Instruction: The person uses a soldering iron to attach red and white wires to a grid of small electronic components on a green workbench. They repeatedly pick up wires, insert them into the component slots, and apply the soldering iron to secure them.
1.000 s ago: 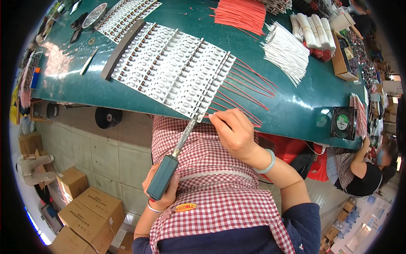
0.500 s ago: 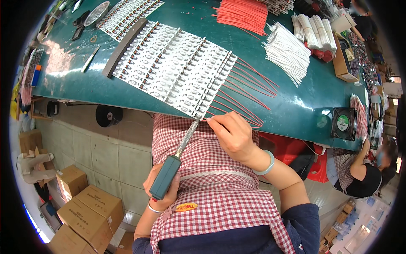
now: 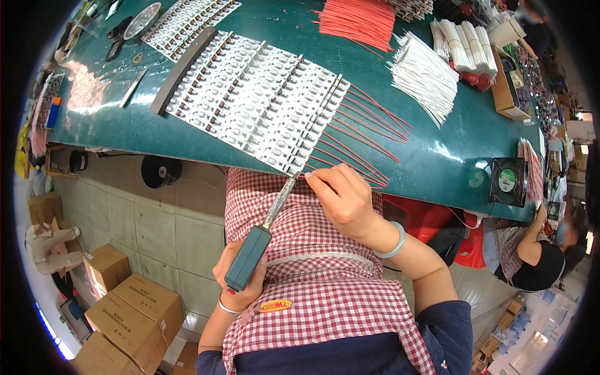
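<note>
Taking the middle of the view as the clock's centre, the left hand [image 3: 254, 286] is holding a soldering iron [image 3: 248, 257] at seven o'clock, its grip closing firmly around the green handle. The iron's metal shaft [image 3: 279, 203] is pointing toward one o'clock, its tip sitting right at the nearest corner of a white panel [image 3: 256, 94].

The right hand [image 3: 345, 199] is resting just off centre, between three and four. Its grip is bringing thumb and forefinger together, pinching a red wire [image 3: 303, 175] beside the tip, as far as such small detail is showing.

The panel is lying at eleven o'clock on the green counter [image 3: 465, 150], carrying rows of small parts. More red wires [image 3: 359, 139] are fanning from its right edge toward four o'clock, and a dark bar [image 3: 181, 75] is lying across its opposite edge.

A pile of red wires [image 3: 356, 25] is lying between twelve and one, loose white wires [image 3: 425, 78] between one and two. A square black fan [image 3: 507, 181] is standing at three, and cardboard boxes [image 3: 140, 306] are sitting at eight.
</note>
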A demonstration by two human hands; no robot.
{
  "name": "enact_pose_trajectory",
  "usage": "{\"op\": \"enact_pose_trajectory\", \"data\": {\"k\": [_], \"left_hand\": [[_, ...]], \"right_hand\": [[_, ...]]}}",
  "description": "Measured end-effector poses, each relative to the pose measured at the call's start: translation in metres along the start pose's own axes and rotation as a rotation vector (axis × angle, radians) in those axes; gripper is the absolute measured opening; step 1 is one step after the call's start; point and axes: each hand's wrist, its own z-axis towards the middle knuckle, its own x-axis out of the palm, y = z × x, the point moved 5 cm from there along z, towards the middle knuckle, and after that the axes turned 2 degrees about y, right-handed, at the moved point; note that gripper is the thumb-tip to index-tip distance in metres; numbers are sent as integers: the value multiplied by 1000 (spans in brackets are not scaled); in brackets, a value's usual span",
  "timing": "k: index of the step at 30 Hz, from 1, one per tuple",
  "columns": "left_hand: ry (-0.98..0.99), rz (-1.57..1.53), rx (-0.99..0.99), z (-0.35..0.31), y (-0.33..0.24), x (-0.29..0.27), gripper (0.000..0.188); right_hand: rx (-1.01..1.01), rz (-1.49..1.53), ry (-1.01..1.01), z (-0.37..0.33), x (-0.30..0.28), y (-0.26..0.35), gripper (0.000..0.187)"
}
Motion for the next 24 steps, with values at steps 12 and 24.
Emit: {"op": "enact_pose_trajectory", "data": {"k": [12,24], "left_hand": [[-9,-109,-160,-31,37,-3,27],[-22,-336,-321,1,31,4,27]], "right_hand": [[17,-3,-1,3,-1,1,28],[82,-81,-135,43,-60,-44,17]]}}
